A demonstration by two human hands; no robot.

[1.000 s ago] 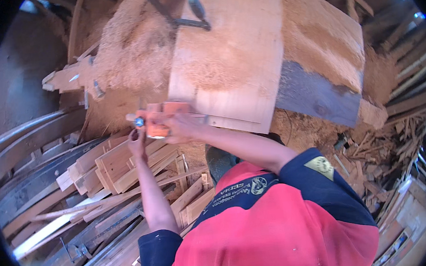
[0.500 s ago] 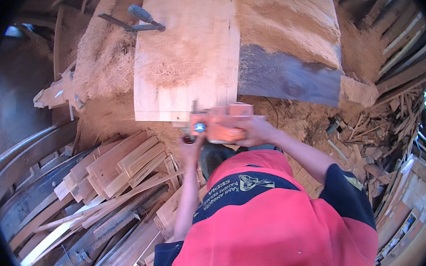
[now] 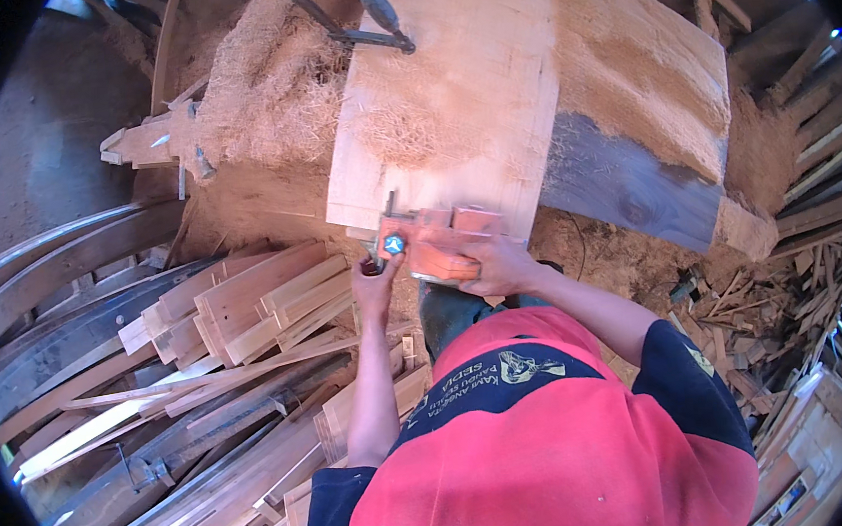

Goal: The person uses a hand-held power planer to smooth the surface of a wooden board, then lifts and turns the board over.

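An orange-red electric planer (image 3: 430, 246) is at the near end of a pale wide board (image 3: 450, 122), overlapping its edge in the picture. My right hand (image 3: 502, 265) wraps round its rear handle. My left hand (image 3: 373, 282) is closed at the front left side, by the blue-topped knob; its fingertips are partly hidden. I cannot tell whether the planer's sole touches the wood. Curly shavings (image 3: 401, 136) lie on the board. A metal clamp (image 3: 384, 19) with a thick handle sits on it farther back.
Right of the board lies a dark panel (image 3: 621, 168), partly under sawdust. A shaving-covered wooden bench part (image 3: 149, 143) juts out to the left. Stacked cut timber (image 3: 266, 300) stands at the lower left, and scrap wood (image 3: 742, 317) is heaped at the right.
The view has shifted, so the board, clamp and timber appear farther right. Both hands still hold the planer, which now sits farther left relative to the board's near end.
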